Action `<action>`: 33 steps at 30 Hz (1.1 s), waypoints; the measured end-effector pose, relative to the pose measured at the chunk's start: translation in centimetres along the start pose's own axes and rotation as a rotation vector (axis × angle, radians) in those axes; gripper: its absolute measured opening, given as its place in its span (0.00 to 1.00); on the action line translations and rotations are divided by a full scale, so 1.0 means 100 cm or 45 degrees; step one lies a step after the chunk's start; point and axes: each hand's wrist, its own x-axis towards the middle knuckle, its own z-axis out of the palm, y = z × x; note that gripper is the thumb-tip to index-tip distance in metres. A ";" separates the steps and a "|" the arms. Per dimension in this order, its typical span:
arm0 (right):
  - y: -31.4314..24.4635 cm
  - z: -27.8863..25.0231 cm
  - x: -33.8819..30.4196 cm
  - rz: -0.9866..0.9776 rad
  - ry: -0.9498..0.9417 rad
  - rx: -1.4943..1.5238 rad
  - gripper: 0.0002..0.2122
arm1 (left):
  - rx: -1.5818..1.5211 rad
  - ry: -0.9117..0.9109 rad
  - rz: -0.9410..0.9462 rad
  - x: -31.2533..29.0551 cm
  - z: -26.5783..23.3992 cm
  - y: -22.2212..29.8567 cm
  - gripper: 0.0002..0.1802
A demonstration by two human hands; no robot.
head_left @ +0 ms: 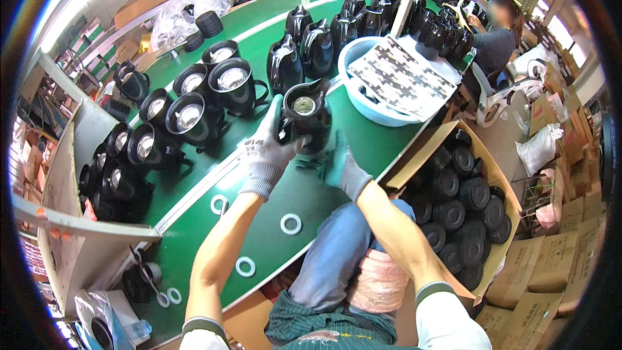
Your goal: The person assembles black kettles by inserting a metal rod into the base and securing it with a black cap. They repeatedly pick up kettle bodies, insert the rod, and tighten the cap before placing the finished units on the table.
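A glossy black pitcher [312, 131] with a spout and a shiny silvery inside is held above the green table, its mouth turned up toward me. My left hand [269, 146], in a grey glove, is closed round its left side. My right hand [345, 163], in a grey glove with a teal palm, is at the pitcher's lower right; its fingers are blurred and partly hidden, so their grip is unclear. Nearer to me, several pale rings [291, 223] lie on the green table [259, 246]. Just beyond the held pitcher stand several black pitchers [284, 68].
Black pots with silvery insides [188, 116] stand in a group at left. A light blue basin [363, 100] under a patterned sheet [405, 74] is at right. An open carton [512, 233] of black round parts [474, 193] sits beside my right arm. A co-worker [495, 39] sits far right.
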 end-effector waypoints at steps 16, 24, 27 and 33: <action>-0.011 0.049 0.114 -0.270 0.570 0.099 0.34 | 0.949 0.534 0.274 0.106 -0.006 -0.109 0.39; 0.001 -0.011 0.101 -0.230 0.181 0.340 0.33 | 1.075 0.142 0.273 0.131 -0.035 -0.147 0.25; 0.001 -0.007 0.098 -0.283 0.202 0.368 0.32 | 0.998 0.160 0.263 0.122 -0.041 -0.133 0.23; -0.010 -0.007 0.132 -0.200 0.292 0.162 0.30 | 0.791 0.236 0.343 0.037 -0.087 -0.060 0.20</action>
